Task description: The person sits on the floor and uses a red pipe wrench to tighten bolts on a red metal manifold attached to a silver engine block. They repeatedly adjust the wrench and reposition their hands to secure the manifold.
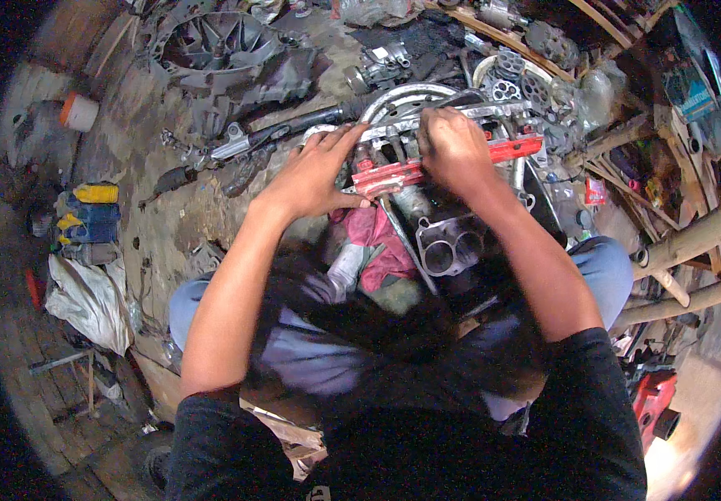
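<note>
Under the right hand (458, 150) lies a long, narrow red bar (402, 174), its long axis running left to right, the right end angled farther off. That hand, the nearer one, is curled into a fist over the bar's middle, whatever it may pinch hidden; the left hand (317, 172) is spread, its thumb near the left end. The bar looks scuffed, with pale patches. Just beyond runs a silvery metal rail (502, 109); on the near side lies a crumpled pink cloth (387, 269).

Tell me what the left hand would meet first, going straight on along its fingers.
The left hand would probably meet the pale metal ring first, though depth is unclear.
</note>
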`<act>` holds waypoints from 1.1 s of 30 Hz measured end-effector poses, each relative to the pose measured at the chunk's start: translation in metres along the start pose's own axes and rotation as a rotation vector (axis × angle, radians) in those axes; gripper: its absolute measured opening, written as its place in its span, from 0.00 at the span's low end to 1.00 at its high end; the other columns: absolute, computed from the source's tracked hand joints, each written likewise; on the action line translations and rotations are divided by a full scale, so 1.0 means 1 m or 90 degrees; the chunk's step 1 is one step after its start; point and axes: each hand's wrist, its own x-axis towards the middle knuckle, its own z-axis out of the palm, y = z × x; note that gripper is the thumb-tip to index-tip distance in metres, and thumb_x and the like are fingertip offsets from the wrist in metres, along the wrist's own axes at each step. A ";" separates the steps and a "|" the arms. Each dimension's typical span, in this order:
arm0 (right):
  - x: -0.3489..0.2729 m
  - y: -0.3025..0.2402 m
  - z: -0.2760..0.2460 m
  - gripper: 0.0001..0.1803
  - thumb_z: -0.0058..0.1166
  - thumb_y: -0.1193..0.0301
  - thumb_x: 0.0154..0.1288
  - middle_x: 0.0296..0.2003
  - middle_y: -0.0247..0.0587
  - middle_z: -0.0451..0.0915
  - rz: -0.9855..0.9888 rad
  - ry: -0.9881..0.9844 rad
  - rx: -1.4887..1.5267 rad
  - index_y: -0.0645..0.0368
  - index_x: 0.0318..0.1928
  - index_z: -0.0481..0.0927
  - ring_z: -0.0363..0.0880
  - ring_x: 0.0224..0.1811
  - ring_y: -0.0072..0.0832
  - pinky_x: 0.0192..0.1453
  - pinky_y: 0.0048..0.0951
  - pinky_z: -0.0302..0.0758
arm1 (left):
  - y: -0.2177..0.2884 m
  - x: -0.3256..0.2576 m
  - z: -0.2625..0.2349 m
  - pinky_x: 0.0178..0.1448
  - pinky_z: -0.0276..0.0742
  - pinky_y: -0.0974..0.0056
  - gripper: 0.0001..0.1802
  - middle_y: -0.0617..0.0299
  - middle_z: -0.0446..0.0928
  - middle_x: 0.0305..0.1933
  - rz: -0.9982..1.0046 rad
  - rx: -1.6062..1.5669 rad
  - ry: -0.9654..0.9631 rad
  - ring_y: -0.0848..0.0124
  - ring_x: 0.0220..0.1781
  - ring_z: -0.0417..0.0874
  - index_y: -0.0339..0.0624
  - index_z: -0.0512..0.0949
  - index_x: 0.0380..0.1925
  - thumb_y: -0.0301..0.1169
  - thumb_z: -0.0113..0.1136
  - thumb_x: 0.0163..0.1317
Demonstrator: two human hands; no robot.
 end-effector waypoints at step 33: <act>0.008 0.033 -0.026 0.18 0.63 0.74 0.59 0.45 0.58 0.82 0.009 -0.046 0.154 0.61 0.51 0.81 0.79 0.53 0.55 0.59 0.49 0.76 | 0.025 0.017 0.015 0.75 0.47 0.22 0.72 0.41 0.52 0.80 -0.052 0.086 0.037 0.40 0.81 0.51 0.46 0.48 0.79 0.69 0.73 0.41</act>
